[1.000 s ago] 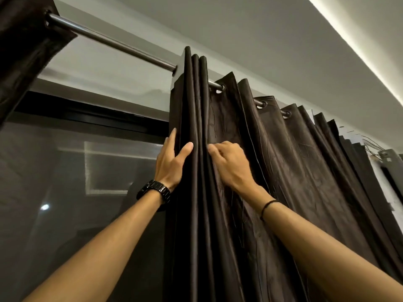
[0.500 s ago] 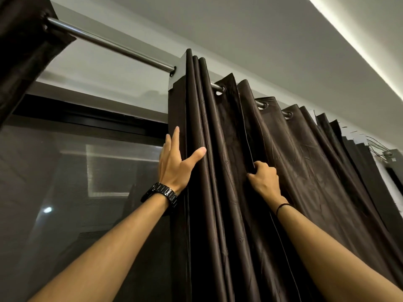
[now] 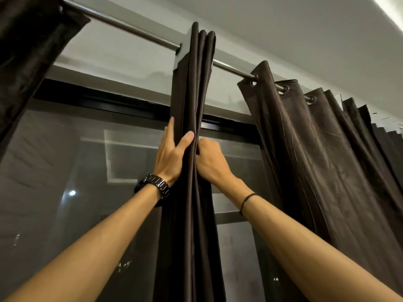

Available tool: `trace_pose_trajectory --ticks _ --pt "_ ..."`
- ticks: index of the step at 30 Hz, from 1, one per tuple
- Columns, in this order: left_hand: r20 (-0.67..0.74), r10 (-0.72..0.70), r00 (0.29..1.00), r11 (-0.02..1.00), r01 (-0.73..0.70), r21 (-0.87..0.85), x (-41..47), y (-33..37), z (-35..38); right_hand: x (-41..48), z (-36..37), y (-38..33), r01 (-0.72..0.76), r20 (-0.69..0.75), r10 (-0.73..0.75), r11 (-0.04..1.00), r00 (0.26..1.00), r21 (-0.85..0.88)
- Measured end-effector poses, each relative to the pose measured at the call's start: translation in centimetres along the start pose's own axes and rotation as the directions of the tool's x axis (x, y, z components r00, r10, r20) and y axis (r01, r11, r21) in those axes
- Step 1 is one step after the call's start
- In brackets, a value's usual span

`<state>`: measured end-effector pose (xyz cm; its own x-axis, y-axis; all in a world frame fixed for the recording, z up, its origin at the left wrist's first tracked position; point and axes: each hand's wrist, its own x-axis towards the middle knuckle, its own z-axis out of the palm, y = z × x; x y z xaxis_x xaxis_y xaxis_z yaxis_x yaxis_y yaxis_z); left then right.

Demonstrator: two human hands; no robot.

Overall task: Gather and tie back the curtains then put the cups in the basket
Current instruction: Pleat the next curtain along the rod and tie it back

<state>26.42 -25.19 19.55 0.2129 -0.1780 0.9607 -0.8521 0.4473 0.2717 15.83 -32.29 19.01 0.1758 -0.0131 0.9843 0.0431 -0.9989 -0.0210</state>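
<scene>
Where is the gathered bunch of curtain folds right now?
Head view, centre: the gathered folds hang from the rod, gripped between the left hand and right hand, left of the loose curtain.

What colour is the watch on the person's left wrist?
The watch is black with shiny links, seen best in the head view.

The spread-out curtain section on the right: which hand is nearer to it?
Right. The right hand pinches the gathered bundle on the side facing the spread-out section, a gap between them; the left hand grips the bundle's far side.
</scene>
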Motion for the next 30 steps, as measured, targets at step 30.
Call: trace_pose_trajectory --ticks 30 --pt "-0.126 -0.001 0.992 0.987 0.022 0.162 -16.3 -3.1 1.1 -20.2 3.2 3.0 -0.192 -0.270 0.170 0.980 0.948 -0.057"
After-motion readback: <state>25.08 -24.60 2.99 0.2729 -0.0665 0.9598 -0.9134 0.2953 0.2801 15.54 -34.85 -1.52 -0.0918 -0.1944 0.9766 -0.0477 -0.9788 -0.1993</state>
